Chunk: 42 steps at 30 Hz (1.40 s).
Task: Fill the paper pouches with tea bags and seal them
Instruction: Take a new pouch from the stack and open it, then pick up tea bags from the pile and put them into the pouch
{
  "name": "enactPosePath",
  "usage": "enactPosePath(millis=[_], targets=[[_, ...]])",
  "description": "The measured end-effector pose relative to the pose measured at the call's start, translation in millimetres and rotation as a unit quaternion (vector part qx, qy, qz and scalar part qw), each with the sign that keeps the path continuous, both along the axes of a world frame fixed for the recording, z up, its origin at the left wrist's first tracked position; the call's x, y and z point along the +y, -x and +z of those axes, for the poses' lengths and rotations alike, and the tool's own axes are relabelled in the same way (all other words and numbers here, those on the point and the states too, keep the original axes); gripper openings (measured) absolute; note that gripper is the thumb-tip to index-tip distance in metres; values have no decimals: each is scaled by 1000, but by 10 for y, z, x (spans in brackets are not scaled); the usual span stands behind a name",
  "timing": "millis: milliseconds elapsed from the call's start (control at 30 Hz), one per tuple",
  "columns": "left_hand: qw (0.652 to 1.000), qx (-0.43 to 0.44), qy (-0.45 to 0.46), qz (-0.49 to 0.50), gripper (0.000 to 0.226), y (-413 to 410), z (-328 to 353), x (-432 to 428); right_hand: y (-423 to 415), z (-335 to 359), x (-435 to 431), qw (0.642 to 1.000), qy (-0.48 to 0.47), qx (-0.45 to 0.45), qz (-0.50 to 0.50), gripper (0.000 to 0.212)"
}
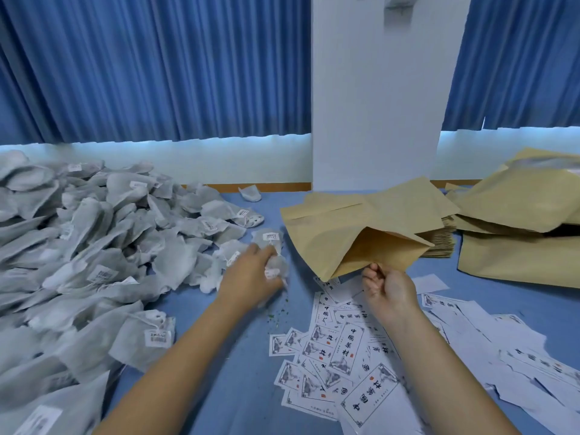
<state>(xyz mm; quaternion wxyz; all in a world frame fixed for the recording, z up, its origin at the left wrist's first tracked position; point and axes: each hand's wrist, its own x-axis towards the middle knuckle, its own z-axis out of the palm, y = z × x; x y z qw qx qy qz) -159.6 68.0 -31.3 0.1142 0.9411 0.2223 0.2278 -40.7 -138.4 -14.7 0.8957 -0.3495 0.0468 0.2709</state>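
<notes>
Filling stage: drawing from the grey tea bag pile [94, 246] heaped on the left of the table [244, 356]. Propping the brown paper pouch [361, 243] open at centre, pinching its lower lip with the right hand [389, 287]. Clutching crumpled tea bags [276, 268] in the left hand [248, 274] beside the mouth; likely needing a short carry inside next.

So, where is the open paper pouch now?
In the head view the open paper pouch is centre-right, its lower edge pinched by the right hand, just beyond the printed labels and right of the tea bag heap.
</notes>
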Motion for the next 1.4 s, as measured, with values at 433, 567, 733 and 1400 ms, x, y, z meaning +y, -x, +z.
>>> enactPosePath(millis=[433, 567, 733, 1400], targets=[[968, 217, 65, 109, 58, -344, -80, 629, 33, 115, -43, 999, -14, 32, -10, 30], [984, 68, -16, 165, 52, -409, -62, 388, 25, 107, -53, 998, -17, 52, -13, 30], [995, 5, -21, 95, 64, -755, 227, 416, 40, 98, -17, 998, -27, 53, -16, 28], [991, -16, -50, -120, 31, -267, -67, -116, 9, 117, -44, 996, -29, 3, -79, 9]])
